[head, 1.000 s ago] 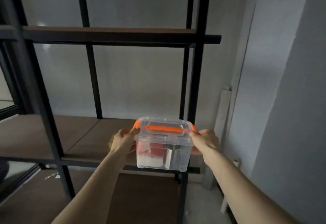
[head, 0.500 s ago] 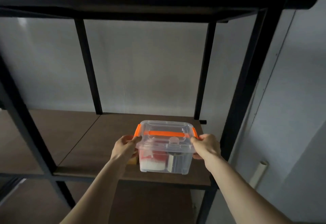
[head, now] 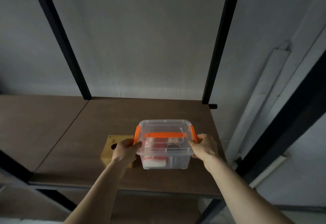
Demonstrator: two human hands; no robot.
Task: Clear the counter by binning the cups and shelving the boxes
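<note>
A clear plastic box (head: pixel 165 146) with an orange handle and orange side clips sits on or just above the brown shelf board (head: pixel 150 110). Red-and-white and metallic items show through its walls. My left hand (head: pixel 126 150) grips its left side and my right hand (head: pixel 204 146) grips its right side. A wooden box (head: pixel 110 150) with a round hole in its top stands on the shelf right beside the clear box, partly hidden by my left hand.
Black metal uprights (head: pixel 218 47) frame the shelf bay against a grey wall. A second shelf board (head: pixel 31 125) lies to the left. A lower shelf (head: pixel 150 208) shows beneath. White conduit (head: pixel 261 89) runs down the wall at right.
The clear box has moved forward from in front of the shelf to over the shelf board, lower and next to the wooden box. My view has come closer and tilted down.
</note>
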